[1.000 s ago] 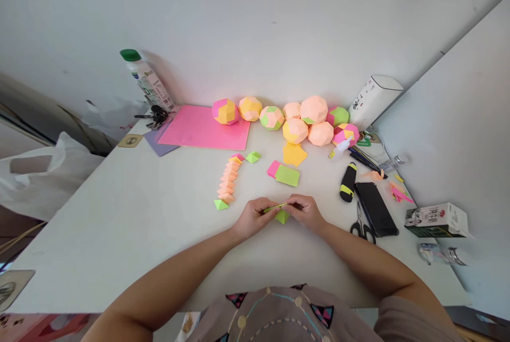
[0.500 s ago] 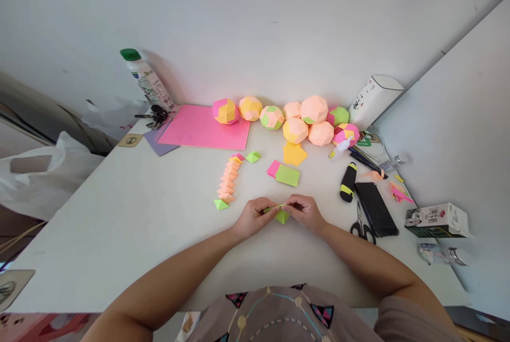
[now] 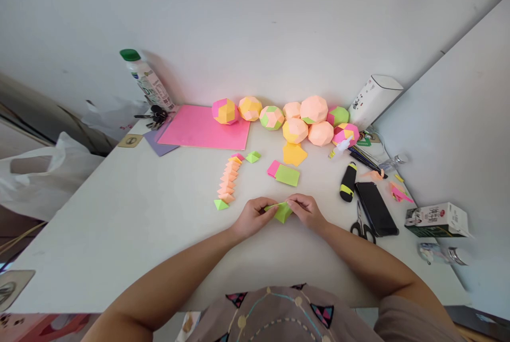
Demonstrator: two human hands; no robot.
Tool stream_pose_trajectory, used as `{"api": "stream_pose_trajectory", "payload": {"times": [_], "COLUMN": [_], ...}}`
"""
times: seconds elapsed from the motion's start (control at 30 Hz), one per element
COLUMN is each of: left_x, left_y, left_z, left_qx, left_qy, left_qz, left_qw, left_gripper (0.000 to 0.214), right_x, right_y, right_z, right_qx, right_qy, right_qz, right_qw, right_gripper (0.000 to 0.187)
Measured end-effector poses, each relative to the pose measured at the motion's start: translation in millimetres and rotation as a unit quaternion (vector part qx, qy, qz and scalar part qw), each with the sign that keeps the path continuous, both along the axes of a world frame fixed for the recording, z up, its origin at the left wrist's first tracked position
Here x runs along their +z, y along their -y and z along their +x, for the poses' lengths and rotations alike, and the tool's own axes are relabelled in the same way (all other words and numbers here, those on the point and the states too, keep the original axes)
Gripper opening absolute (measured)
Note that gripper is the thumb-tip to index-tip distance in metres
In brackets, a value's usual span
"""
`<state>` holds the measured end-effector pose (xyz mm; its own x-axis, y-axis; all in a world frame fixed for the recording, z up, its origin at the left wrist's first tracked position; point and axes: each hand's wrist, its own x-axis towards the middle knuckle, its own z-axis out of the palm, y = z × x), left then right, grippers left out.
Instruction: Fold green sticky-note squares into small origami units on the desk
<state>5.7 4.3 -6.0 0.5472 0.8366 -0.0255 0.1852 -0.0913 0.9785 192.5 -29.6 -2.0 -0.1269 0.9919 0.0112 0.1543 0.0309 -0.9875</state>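
One folded lime-green paper piece [image 3: 283, 213] was pinched by both left hand [image 3: 252, 219] and right hand [image 3: 307, 211], between the front and back edges of the table [image 3: 131, 214]; uneven finger pressure could have skewed its creases, a tug torn it

Wht tbl [image 3: 131, 209] agst pale wall [image 3: 239, 34]

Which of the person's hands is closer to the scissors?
The right. The right hand is just left of the scissors, not touching them; the left hand is farther left, beyond the green paper both hands hold.
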Motion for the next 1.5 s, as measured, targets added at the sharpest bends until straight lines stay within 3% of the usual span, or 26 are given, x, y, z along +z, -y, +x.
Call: {"api": "stream_pose_trajectory", "payload": {"times": [0.13, 0.3, 0.5, 0.8, 1.27, 1.5], "left_x": [1.2, 1.9, -2.4, -4.0, -7.8, -8.9], "left_y": [0.2, 1.1, 1.5, 0.8, 0.3, 1.0], "left_z": [-0.1, 0.7, 2.3, 0.9, 1.5, 1.6], "left_qx": [0.000, -0.005, 0.012, -0.013, 0.017, 0.017], "left_qy": [-0.003, 0.011, 0.053, 0.070, 0.055, 0.066], "left_qz": [-0.003, -0.014, -0.051, -0.041, -0.054, -0.078], "left_qw": [1.000, 1.000, 0.997, 0.997, 0.997, 0.995], "left_gripper": [0.024, 0.024, 0.031, 0.027, 0.028, 0.028], "right_x": [-2.6, -4.2, -7.9, -5.8, -9.3, -12.4], "right_y": [-0.3, -0.7, -1.4, -3.5, 0.9, 0.9], "right_z": [0.2, -0.9, -0.3, -4.0, -3.4, -1.2], "right_qx": [0.001, 0.022, -0.015, -0.018, -0.015, 0.005], "right_qy": [-0.023, 0.021, 0.008, 0.085, 0.024, 0.023], "right_qz": [-0.011, 0.024, 0.002, 0.135, 0.024, 0.007], "right_qw": [1.000, 0.999, 1.000, 0.987, 0.999, 1.000], "right_gripper": [0.026, 0.018, 0.020, 0.016, 0.022, 0.023]}}
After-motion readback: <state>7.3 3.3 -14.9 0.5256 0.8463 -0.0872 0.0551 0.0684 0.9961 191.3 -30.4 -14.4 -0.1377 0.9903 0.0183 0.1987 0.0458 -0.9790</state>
